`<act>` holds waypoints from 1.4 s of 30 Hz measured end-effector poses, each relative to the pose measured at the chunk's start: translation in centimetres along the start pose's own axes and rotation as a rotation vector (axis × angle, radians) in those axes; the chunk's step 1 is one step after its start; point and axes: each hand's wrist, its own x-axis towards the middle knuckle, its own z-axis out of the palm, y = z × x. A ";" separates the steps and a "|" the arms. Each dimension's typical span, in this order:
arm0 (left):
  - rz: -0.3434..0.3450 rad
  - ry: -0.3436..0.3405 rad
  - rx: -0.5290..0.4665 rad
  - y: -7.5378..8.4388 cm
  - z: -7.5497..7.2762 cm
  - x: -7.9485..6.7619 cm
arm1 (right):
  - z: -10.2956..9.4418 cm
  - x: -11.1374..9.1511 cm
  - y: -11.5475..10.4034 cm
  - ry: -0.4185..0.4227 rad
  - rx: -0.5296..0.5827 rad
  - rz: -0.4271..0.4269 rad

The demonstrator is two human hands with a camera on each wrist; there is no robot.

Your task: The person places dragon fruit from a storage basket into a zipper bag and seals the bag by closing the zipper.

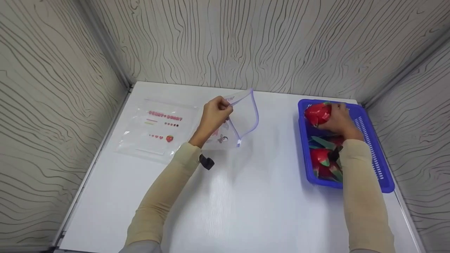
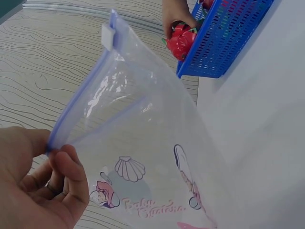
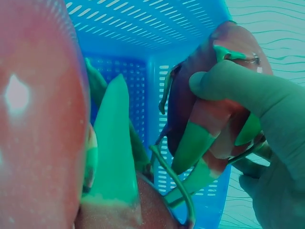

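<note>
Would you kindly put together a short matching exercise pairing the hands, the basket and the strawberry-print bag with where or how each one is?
Column one:
1. Left hand
2. Right hand
3. Blue basket
4. Strawberry-print bag

Column two:
A. Lying flat on the left part of the table
B. Holding a red fruit
C. Pinching the edge of the open bag
D. On the right part of the table, with more red fruit inside

Right pairs: 1-C, 2-B, 3-D, 4-A

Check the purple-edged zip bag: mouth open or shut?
Open. In the head view, the zip bag's purple edges stand apart, the left hand pinching one.
</note>
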 end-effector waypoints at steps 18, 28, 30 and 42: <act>0.011 0.011 0.013 -0.2 0.3 0.1 | -0.2 0.1 -1.3 0.006 0.108 0.010; 0.013 0.020 -0.012 -0.4 0.5 0.3 | -0.6 -0.2 -1.9 0.083 0.066 -0.026; 0.008 0.017 -0.013 -0.4 0.5 0.3 | -0.7 -0.3 -1.9 0.095 0.065 -0.029; 0.016 0.035 -0.003 -0.4 0.7 0.4 | -0.9 -0.7 -3.4 0.151 0.060 -0.024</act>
